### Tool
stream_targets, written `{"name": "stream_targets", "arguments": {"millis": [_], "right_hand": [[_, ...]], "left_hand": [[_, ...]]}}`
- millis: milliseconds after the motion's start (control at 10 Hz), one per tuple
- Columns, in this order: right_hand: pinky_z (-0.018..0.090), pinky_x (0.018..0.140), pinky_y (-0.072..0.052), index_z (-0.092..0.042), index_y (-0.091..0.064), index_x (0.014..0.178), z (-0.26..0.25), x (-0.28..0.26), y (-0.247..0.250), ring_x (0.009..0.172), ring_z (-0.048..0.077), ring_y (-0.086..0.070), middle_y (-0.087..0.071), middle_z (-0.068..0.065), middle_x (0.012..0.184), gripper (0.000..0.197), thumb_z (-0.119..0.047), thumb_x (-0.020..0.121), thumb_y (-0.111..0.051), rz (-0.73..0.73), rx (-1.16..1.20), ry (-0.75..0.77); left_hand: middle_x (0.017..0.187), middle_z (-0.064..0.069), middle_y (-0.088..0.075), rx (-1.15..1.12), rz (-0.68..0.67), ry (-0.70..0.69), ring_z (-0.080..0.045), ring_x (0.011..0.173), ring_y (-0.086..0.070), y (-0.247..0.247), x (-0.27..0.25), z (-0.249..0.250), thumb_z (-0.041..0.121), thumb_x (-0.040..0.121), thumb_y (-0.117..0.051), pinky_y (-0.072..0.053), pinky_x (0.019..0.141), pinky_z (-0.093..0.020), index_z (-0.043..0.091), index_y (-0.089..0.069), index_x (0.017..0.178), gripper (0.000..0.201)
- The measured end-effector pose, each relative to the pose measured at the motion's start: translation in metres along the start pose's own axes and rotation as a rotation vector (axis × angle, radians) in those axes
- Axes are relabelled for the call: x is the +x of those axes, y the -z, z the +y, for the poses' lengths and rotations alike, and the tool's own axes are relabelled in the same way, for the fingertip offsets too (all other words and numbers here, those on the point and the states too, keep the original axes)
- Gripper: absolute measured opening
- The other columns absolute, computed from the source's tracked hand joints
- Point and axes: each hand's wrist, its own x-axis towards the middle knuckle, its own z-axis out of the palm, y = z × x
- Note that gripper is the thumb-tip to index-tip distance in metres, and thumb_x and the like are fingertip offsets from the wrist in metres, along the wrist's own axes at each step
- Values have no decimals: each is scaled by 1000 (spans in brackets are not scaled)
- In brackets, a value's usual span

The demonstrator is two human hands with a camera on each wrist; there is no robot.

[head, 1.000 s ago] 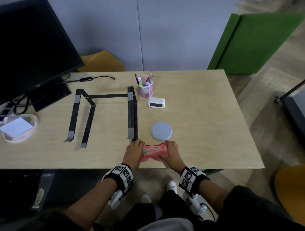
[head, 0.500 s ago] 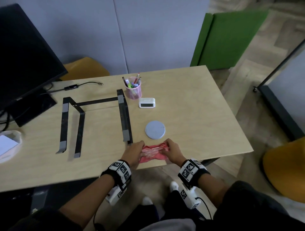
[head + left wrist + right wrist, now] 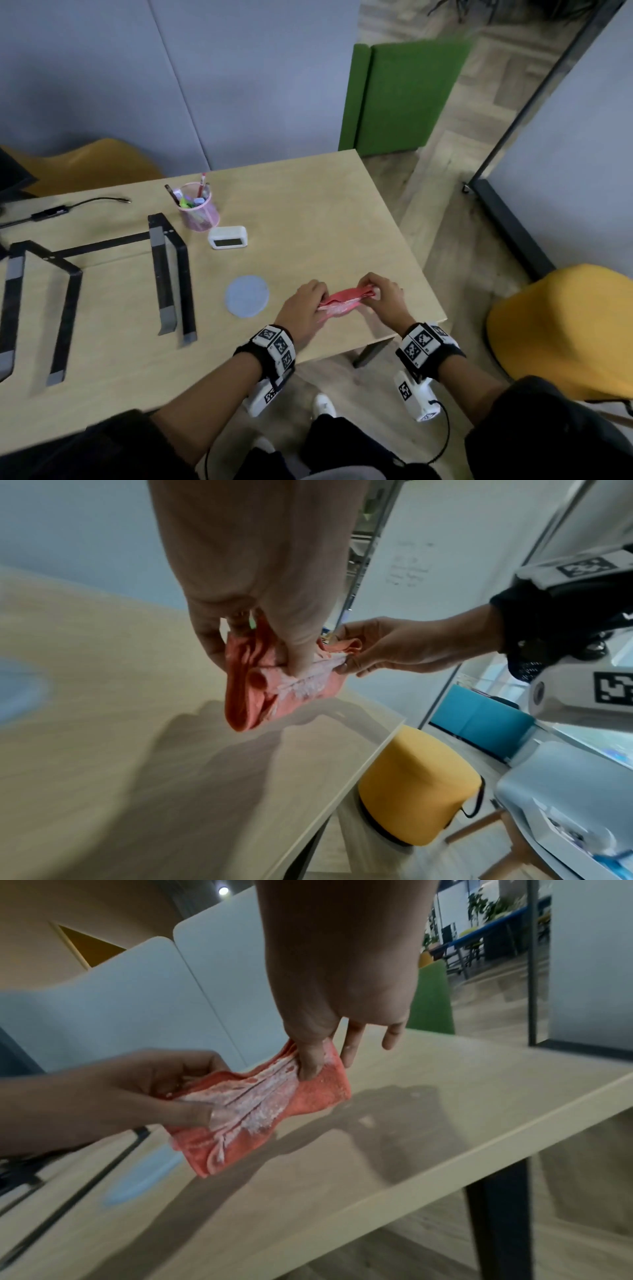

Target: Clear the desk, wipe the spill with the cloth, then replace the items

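- Head view: both hands hold the cloth [image 3: 346,298] in the air above the tabletop [image 3: 325,222], right of the coaster [image 3: 247,296], near the front right corner.
- Left hand [image 3: 303,306] pinches one end with thumb and curled fingers; right hand [image 3: 383,298] pinches the other end between thumb and forefinger, its other fingers loose.
- White residue sits in the creases facing the person, clear in the right wrist view [image 3: 253,1099], so the step looks like folding the dirt inward.
- To do it well, I would keep both pinches firm and the creases turned up, so nothing shakes out onto the wood.
- Fold over the tabletop, not past its edge, and bring a clean red face outward for any further pass.
- Faint white specks seem to lie right of the coaster, under the cloth; blur makes that uncertain.
- Pen cup [image 3: 198,212] and clock [image 3: 227,237] stand behind the coaster, well clear.
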Motion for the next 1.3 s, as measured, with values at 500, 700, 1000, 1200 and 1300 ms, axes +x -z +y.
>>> {"name": "stream_targets", "arguments": {"millis": [500,700,1000,1200,1300], "right_hand": [[46,111,-23,-17,-58,121,101,-42,68,132,22,-43,-51,1,137,53,-11,73,-36,211,-392,54],[35,119,9,-18,-6,149,83,-42,40,146,12,7,4,-6,156,65,-47,92,-15,26,-483,149],[34,114,0,-7,-24,144,84,-54,6,145,12,16,-29,8,150,67,-48,91,-33,-178,-619,20],[32,115,13,-9,-12,149,70,-44,6,141,2,20,-7,3,158,80,-57,85,-15,-173,-530,-49],[44,118,3,-15,-4,150,48,-42,14,147,18,4,0,1,159,62,-43,98,-26,-227,-638,-152]], "left_hand": [[137,-1,-55,498,3,-157,-18,125,-54,-87,38,77,48,80,-62,-49,98,-39,15,-53,131,62],[152,-2,-36,489,-78,-143,-18,139,-37,-83,35,80,48,88,-37,-40,107,-41,14,-36,144,66],[145,2,-47,620,-359,-225,-19,131,-49,-96,11,45,53,77,-46,-53,92,-41,25,-47,137,67],[161,-4,-4,559,-357,-217,-26,149,-5,-40,-5,32,33,95,-40,-11,117,-53,13,-12,151,65],[160,-4,-7,531,-258,-167,-23,149,-3,7,-18,17,29,95,-39,-4,119,-52,12,-18,149,61]]}}
